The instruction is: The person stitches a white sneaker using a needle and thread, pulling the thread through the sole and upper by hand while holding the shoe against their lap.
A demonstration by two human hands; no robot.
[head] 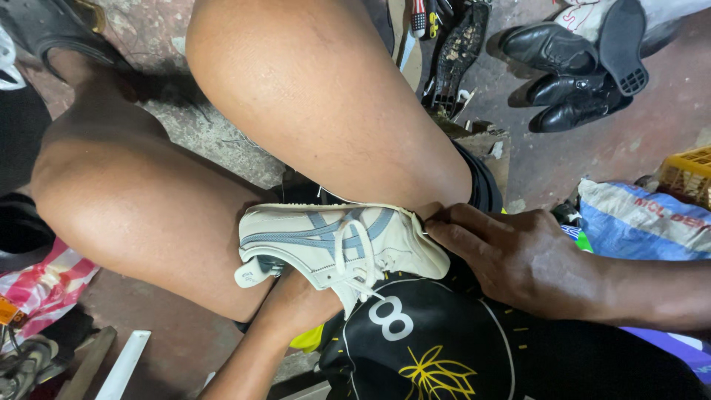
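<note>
Sneaker (pixel 337 244) clamped between knees; right hand (pixel 518 259) grip pinching toe; left hand hidden.

Black dress shoes (pixel 570 81): heaped together at top right on the reddish concrete floor (pixel 652 126), one turned sole up.
Black shoe sole (pixel 459 52): lying studded side up at top centre, near the dress shoes.
Yellow crate (pixel 689 172): at the right edge, only a corner in view.
White and blue sack (pixel 641 218): just below the crate, crumpled.
Pink striped bag (pixel 44 285): lower left on the floor.
Grey worn shoe (pixel 22 367): bottom left corner, below the striped bag.
White strip (pixel 124 364): flat, angled, just right of the worn shoe.
</note>
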